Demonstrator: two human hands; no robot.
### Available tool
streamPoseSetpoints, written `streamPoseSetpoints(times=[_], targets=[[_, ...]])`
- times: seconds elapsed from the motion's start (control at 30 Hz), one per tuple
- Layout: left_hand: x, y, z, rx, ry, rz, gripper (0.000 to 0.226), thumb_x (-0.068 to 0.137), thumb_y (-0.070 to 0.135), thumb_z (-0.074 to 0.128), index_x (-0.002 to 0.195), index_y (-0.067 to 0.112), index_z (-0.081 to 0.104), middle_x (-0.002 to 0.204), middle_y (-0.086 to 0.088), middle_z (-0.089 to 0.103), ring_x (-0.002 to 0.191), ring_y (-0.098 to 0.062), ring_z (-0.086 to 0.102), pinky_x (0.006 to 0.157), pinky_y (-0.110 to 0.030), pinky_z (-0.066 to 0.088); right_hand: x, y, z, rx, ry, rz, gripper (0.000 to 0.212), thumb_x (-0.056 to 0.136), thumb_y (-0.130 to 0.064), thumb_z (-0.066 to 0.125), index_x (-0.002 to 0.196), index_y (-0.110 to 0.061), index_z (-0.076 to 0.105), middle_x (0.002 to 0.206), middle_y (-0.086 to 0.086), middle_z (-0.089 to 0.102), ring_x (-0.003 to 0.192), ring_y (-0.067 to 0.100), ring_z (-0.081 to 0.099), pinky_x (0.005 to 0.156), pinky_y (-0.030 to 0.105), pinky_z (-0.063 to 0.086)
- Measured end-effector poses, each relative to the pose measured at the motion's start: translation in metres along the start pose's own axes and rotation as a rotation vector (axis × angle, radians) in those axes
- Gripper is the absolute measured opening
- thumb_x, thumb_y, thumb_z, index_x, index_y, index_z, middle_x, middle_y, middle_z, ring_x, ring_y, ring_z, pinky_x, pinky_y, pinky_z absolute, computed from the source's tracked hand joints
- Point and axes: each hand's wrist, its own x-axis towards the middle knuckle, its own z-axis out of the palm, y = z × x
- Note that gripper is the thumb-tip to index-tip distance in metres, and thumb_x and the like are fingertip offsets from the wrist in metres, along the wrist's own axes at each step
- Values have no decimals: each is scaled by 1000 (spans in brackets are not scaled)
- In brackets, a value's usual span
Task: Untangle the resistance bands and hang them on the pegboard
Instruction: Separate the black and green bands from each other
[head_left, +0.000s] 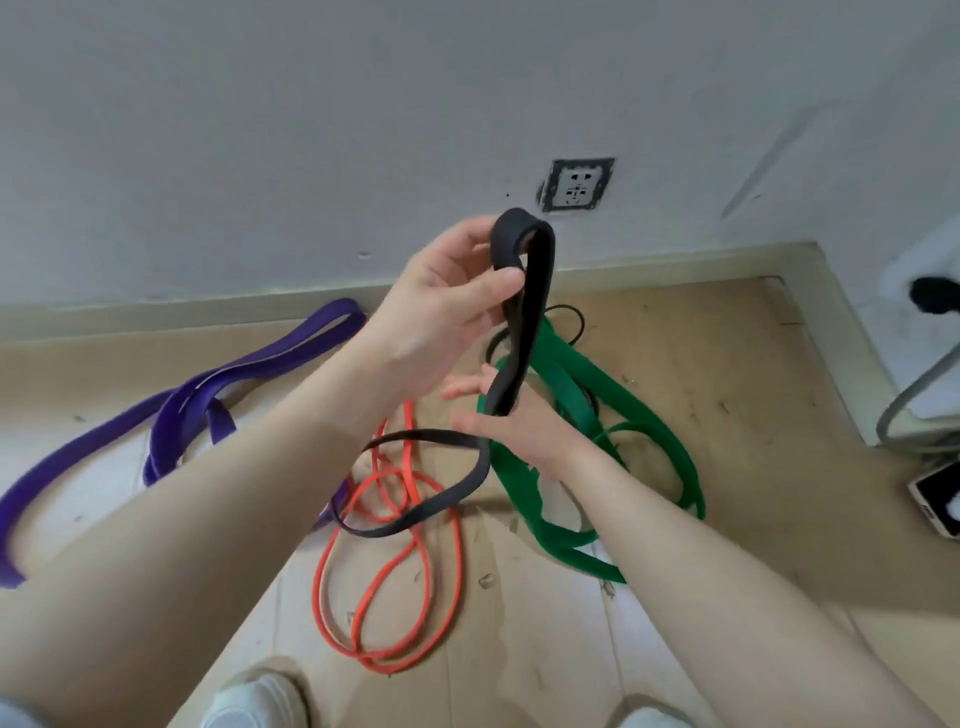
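Note:
My left hand (441, 306) is raised in front of the wall and pinches the top loop of a black resistance band (524, 291) between thumb and fingers. The band hangs down past my right hand (509, 415), whose fingers curl round its lower stretch, then loops out to the left over the floor. On the floor lie a purple band (208, 405) at the left, an orange band (395, 571) in coils in the middle, and a wide green band (571, 395) at the right. No pegboard is in view.
A wall socket (576, 184) sits low on the grey wall. A thin black cord (574, 319) lies behind the green band. A metal chair leg (914, 395) and a phone-like device (940, 493) are at the right edge. My shoes (254, 701) show at the bottom.

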Motion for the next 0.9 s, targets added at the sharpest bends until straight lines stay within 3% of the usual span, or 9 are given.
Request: streamPoseSetpoints(times=[0.1,0.23,0.37,0.43,0.53,0.7,0.8,0.83,0.9], targets=[[12,34,5,11,237,81,23,90,-7,49,96,14,57,87,-1,66,89,-24,67,79,-35,56,-16,-38,-17,22,207,-18,8,87,-19,63,94,-17,65,99,-5,68,98,10,62,89,27,43],[26,54,-6,78,457,47,5,91,14,58,94,17,55,94,1,63,93,-16,63,90,-34,52,-37,-84,-52,144,418,-62,4,95,-13,50,91,-14,52,75,7,64,73,18,63,82,35,50],[17,37,1,334,230,-275,58,89,45,53,135,16,34,127,3,54,115,-11,53,100,-31,41,-45,-146,-63,548,457,-74,14,101,-20,37,96,-13,47,68,5,52,61,22,58,70,38,54],[2,26,11,395,5,-327,56,93,38,50,141,15,30,131,2,51,117,-11,51,95,-22,42,-39,-178,-65,644,482,-101,14,102,-19,35,98,-12,46,69,5,52,58,19,60,65,37,53],[-11,15,17,451,-170,-298,22,95,18,51,116,26,52,122,-1,60,111,-11,56,94,-26,48,-28,-211,-61,733,493,-82,12,102,-16,33,99,-9,42,70,8,49,60,22,57,61,39,53],[-13,31,7,697,80,-166,8,93,18,54,96,15,60,90,-2,69,89,-15,66,80,-27,52,-18,-218,-64,900,496,-74,19,101,-21,40,92,-6,46,79,11,56,76,24,60,80,43,53],[-10,55,15,556,222,-54,12,93,20,54,94,11,62,86,-3,70,81,-12,68,65,-16,53,-21,-188,-53,569,327,-63,52,88,-50,47,122,-10,52,120,11,60,119,21,53,111,41,34],[-6,63,16,488,277,-26,12,93,20,53,94,12,62,84,-1,70,77,-8,69,61,-14,52,-25,-173,-46,426,211,-67,63,85,-57,47,131,-14,49,133,9,55,127,19,47,113,38,31],[-2,75,18,377,337,-48,13,94,19,54,92,11,63,76,1,69,69,-8,68,59,-17,54,-32,-147,-33,107,38,-74,54,84,-53,56,131,-25,49,136,1,53,128,14,46,111,35,32]])
